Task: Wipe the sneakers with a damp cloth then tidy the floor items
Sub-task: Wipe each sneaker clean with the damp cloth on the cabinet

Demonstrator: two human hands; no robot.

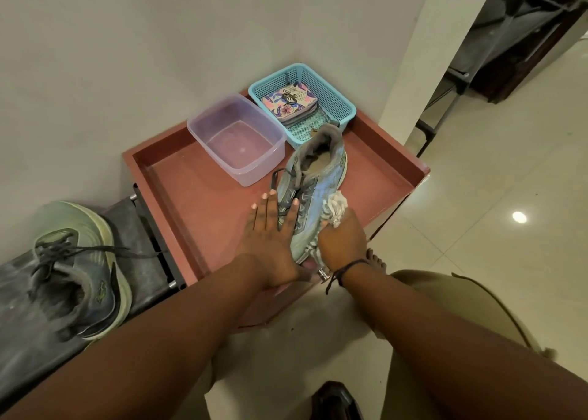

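A light blue sneaker (321, 178) with dark laces lies on the red tray table (197, 197), its toe toward me. My left hand (270, 238) rests flat against the sneaker's left side, fingers spread, steadying it. My right hand (342, 241) is closed on a white damp cloth (334, 208) pressed to the sneaker's right side. The second sneaker (79, 273), greenish with dark laces, sits on a low black shoe rack (140, 228) to the left.
A clear plastic tub (237, 136) holding some water and a blue mesh basket (321, 88) with a floral pouch (289, 103) stand at the tray's far side by the wall corner. Glossy tiled floor (477, 197) spreads to the right; dark furniture stands at the far right.
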